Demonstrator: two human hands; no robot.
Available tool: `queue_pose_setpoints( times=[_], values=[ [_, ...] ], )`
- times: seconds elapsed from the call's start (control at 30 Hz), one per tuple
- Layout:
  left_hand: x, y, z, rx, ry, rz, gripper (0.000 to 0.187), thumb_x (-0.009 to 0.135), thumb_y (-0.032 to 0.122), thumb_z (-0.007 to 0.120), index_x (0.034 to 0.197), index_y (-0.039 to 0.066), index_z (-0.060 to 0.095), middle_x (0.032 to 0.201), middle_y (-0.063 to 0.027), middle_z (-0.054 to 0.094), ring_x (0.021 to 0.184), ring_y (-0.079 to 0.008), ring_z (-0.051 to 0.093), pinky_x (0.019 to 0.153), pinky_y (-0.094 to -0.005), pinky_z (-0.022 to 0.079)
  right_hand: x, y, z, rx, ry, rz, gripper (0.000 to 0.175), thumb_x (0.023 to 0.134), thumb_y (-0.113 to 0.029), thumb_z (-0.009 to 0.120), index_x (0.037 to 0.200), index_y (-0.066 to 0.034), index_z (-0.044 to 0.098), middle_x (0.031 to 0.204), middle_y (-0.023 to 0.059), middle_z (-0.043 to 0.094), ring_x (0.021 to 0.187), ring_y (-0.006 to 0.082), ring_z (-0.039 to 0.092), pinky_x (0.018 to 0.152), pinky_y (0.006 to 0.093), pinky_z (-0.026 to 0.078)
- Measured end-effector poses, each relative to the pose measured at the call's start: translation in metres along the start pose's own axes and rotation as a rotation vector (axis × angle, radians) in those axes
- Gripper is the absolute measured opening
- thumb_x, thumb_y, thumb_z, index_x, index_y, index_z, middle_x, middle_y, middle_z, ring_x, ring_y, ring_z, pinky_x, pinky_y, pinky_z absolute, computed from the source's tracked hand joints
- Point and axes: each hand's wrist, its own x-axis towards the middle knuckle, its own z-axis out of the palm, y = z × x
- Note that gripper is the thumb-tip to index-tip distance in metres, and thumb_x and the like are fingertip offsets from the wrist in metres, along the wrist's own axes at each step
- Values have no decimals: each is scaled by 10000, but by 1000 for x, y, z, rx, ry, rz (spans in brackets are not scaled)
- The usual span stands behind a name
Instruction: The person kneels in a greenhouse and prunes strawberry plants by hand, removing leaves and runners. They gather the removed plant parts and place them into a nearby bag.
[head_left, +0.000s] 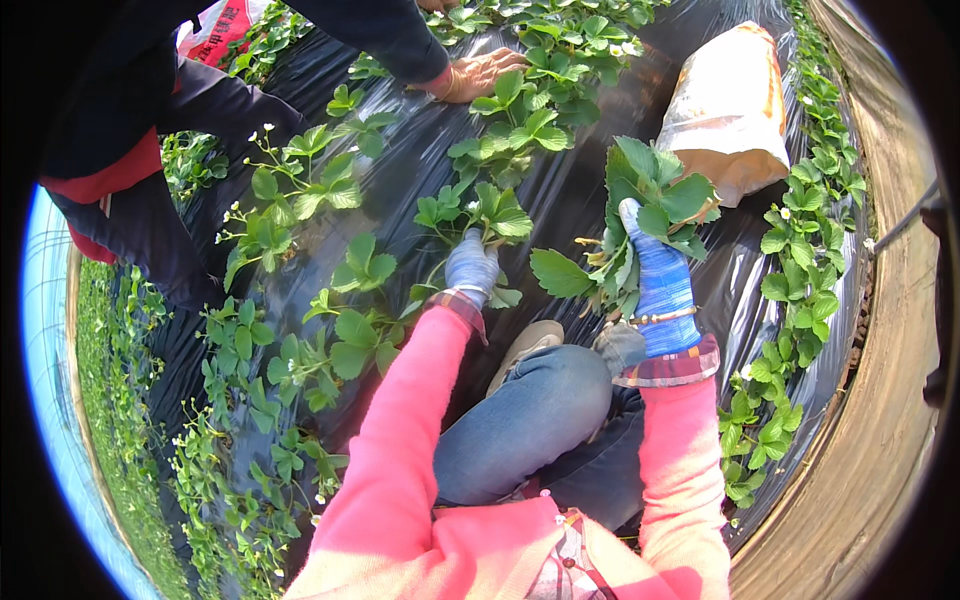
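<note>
My left hand (472, 268), in a light blue-grey knit glove, reaches in at the base of a strawberry plant (501, 213) growing through black plastic film (390, 196). Leaves and stems hide the fingertips, so whether they grip anything cannot be told. My right hand (654, 279), in a blue knit glove, is shut on a bunch of picked strawberry leaves (651, 191), with the thumb across the leaves. Some leaves in that bunch look dry and brownish. The bunch is above the film, to the right of my bent knee.
A white and orange sack (731, 112) lies on the film beyond my right hand. Another person's bare hand (480, 75) touches plants at the top. Rows of strawberry plants (806, 285) run on both sides. A red and white bag (221, 30) is at the top left.
</note>
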Motion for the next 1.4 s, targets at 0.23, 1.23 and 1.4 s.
queue_pose_setpoints(
  times=[0.23,1.23,1.4],
  values=[
    [-47,-47,31,602,-613,765,178,759,98,478,930,52,495,884,-156,599,764,-326,609,621,-428,491,-1,-2,0,-11,-5,-30,290,757,-101,686,1021,-51,576,847,38,620,617,106,597,535,226,508],
    [-245,260,-71,-1139,-400,1339,450,779,-45,508,1219,36,456,1234,-131,418,1075,-240,486,893,-319,410,-109,-188,-151,-1140,341,-948,306,866,-190,441,1130,-41,481,1028,111,567,935,217,546,814,338,445],
    [-264,252,-68,-1067,-602,1375,377,773,-57,524,1143,10,494,1109,-111,475,909,-179,554,792,-278,458,-272,-382,-140,-2306,403,-1235,142,718,-140,564,855,-107,551,778,59,551,684,269,579,567,354,475]
  ],
)
